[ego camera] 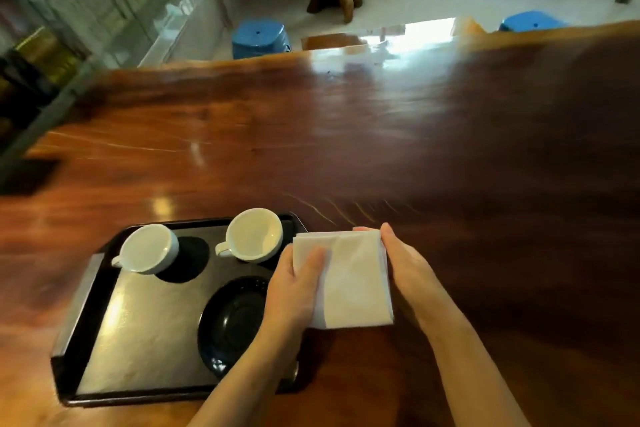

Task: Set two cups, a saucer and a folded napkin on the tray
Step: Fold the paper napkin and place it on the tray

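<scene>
Beside the tray's right edge, left hand (pixel 294 291) and right hand (pixel 408 270) pinch the folded napkin (pixel 353 284) by its two sides, over the wooden table (pixel 381 149). Two white cups (pixel 149 248) (pixel 254 233) and black saucer (pixel 232 322) sit on the tray (pixel 86 305). Napkin is the step in hand; next move probably calls for shifting it left onto bare tray floor.

Views: one, head-worn.
Facing: forward and steeply down across the desk (pixel 346 135).
Nearness: close over the tray (pixel 86 305); floor and stools beyond the far edge.
</scene>
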Action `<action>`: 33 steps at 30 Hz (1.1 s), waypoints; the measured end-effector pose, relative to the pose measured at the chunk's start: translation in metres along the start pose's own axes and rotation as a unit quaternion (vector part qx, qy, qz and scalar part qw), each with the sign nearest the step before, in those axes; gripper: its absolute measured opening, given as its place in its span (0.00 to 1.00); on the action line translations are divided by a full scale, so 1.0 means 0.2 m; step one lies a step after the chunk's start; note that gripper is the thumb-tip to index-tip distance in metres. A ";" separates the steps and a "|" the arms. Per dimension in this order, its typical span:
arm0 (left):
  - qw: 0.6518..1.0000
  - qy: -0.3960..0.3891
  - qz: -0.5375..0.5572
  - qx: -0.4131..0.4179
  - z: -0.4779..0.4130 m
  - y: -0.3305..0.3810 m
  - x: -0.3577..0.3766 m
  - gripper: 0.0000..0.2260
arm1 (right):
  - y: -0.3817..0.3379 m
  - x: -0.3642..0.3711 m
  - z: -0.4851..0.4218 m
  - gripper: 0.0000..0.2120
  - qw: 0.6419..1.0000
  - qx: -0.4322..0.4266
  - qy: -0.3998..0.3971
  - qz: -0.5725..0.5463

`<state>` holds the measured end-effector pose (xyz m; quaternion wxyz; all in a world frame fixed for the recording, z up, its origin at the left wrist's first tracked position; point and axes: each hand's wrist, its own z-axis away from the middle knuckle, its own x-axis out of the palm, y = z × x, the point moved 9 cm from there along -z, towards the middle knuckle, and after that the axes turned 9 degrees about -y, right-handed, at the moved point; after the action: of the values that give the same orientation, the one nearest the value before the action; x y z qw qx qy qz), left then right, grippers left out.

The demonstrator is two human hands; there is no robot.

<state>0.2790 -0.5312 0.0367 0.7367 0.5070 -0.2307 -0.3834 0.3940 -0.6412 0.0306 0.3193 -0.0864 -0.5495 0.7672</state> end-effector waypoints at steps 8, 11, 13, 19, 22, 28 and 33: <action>0.985 0.079 -0.028 0.151 0.18 0.14 -0.36 0.10 | -0.11 0.34 -0.05 0.17 0.971 -0.027 0.121 0.203; 0.990 0.084 0.000 0.114 0.19 0.07 -0.56 0.15 | -0.08 0.55 -0.08 0.13 0.963 -0.065 0.130 0.229; 0.992 0.095 0.017 0.079 0.18 0.01 -0.72 0.13 | -0.04 0.68 -0.11 0.14 0.960 -0.072 0.126 0.241; 0.991 0.126 0.024 0.026 0.16 -0.18 -1.19 0.06 | 0.14 1.12 -0.27 0.13 0.955 -0.055 0.118 0.266; 0.984 0.176 0.035 -0.002 0.15 -0.30 -1.42 0.08 | 0.25 1.29 -0.37 0.12 0.945 -0.045 0.159 0.281; 0.987 0.147 -0.034 -0.046 0.08 -0.51 -1.74 0.12 | 0.54 1.54 -0.51 0.12 0.938 0.010 0.199 0.285; 0.986 0.132 -0.082 -0.059 0.02 -0.62 -1.84 0.10 | 0.68 1.62 -0.55 0.09 0.920 0.053 0.225 0.315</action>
<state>0.0138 -0.2632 -0.0573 0.7558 0.5258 -0.0657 -0.3846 0.1412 -0.3916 -0.0626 0.1804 -0.4084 -0.3656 0.8167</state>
